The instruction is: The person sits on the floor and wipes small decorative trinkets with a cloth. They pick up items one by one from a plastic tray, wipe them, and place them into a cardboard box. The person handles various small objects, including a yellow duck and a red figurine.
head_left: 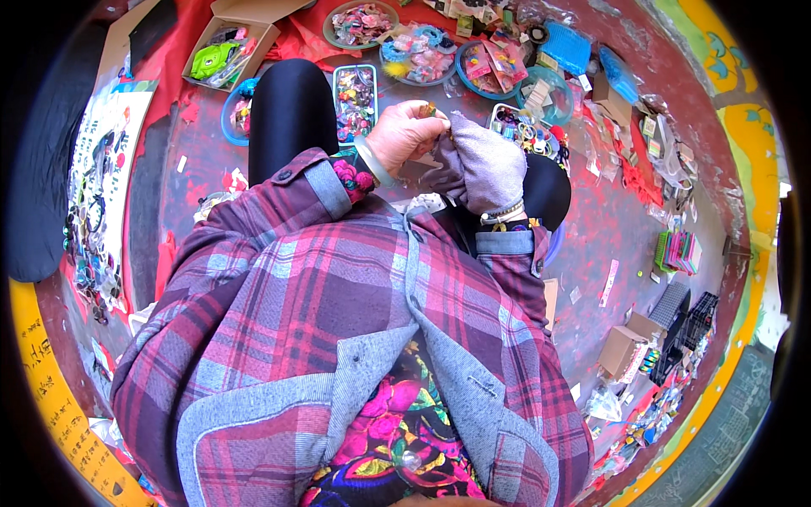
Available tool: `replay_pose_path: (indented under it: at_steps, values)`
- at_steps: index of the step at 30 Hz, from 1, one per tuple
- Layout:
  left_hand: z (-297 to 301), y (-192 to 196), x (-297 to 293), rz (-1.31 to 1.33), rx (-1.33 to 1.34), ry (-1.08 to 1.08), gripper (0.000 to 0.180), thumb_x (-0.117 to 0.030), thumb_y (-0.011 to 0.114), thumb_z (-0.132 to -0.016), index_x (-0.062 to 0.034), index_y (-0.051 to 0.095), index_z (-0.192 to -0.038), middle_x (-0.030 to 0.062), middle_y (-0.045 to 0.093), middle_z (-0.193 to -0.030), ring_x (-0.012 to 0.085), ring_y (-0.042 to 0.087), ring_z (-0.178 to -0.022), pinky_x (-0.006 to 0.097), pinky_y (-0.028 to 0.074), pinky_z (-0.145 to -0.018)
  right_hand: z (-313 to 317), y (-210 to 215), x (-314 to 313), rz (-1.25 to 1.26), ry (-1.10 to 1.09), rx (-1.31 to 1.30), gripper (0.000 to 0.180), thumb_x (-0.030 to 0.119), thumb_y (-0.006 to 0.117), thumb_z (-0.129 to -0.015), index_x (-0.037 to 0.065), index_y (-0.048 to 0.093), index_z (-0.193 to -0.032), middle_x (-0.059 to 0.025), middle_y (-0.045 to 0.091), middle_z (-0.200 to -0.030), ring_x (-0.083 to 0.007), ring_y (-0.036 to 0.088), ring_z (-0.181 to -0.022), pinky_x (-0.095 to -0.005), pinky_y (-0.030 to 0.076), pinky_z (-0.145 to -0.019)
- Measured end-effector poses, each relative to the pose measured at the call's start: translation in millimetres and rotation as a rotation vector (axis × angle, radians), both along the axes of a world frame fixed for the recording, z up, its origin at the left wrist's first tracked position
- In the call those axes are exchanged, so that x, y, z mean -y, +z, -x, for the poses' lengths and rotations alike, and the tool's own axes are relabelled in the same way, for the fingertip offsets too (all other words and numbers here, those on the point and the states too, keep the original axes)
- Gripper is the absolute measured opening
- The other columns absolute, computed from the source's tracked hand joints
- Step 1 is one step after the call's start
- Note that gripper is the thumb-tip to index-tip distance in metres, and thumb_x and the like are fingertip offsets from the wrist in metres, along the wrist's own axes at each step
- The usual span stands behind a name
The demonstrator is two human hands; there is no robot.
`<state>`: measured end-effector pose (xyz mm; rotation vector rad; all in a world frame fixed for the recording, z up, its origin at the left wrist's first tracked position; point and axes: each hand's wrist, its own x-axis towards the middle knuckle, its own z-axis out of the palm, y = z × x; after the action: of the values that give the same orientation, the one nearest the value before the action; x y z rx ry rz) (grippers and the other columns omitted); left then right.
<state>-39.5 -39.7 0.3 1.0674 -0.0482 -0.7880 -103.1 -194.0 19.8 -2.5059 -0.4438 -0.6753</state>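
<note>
My left hand (395, 140) is closed, with thumb and fingertips pinching a small greenish-gold piece (429, 110) whose kind I cannot make out. Close against it on the right is my right hand (486, 169), wrapped in a greyish-purple glove or cloth. Its fingers curl inward toward the left fingertips, and whatever lies between them is hidden. Beyond my left hand is a green-rimmed tray (336, 95) of small colourful pieces. Another tray (497, 110), holding hair ties and small trinkets, is partly covered by my right hand.
Round baskets of hair accessories, one blue-rimmed (460, 69), stand ahead. A cardboard box (263, 38) holds a green item at the far left. A white board (127, 144) with dark trinkets lies left. Boxes (621, 348) and coloured small baskets (678, 251) sit right.
</note>
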Motion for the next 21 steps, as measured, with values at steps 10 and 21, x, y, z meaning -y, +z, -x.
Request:
replay_pose_path:
  at_steps: [10, 21]
  values:
    - [-5.8, -7.5, 3.8, 0.021, -0.011, 0.135, 0.01, -0.013, 0.059, -0.082, -0.006, 0.052, -0.079, -0.0028, 0.043, -0.057, 0.0054, 0.036, -0.043, 0.02, 0.025, -0.037, 9.9, 18.7, -8.3, -0.011, -0.441, -0.236, 0.051, 0.025, 0.064, -0.074, 0.0, 0.047, -0.115, -0.0092, 0.062, -0.074, -0.0268, 0.062, -0.064, -0.0334, 0.047, -0.055]
    - [-12.1, -21.2, 9.9, 0.476, -0.616, -0.043, 0.015, -0.017, 0.054, -0.087, -0.0087, 0.047, -0.078, -0.001, 0.042, -0.058, 0.0056, 0.035, -0.043, 0.016, 0.027, -0.033, 4.9, -15.6, 7.9, 0.336, -0.226, -0.374, 0.052, 0.024, 0.063, -0.064, 0.01, 0.049, -0.112, -0.0082, 0.057, -0.064, -0.0252, 0.062, -0.063, -0.0373, 0.047, -0.052]
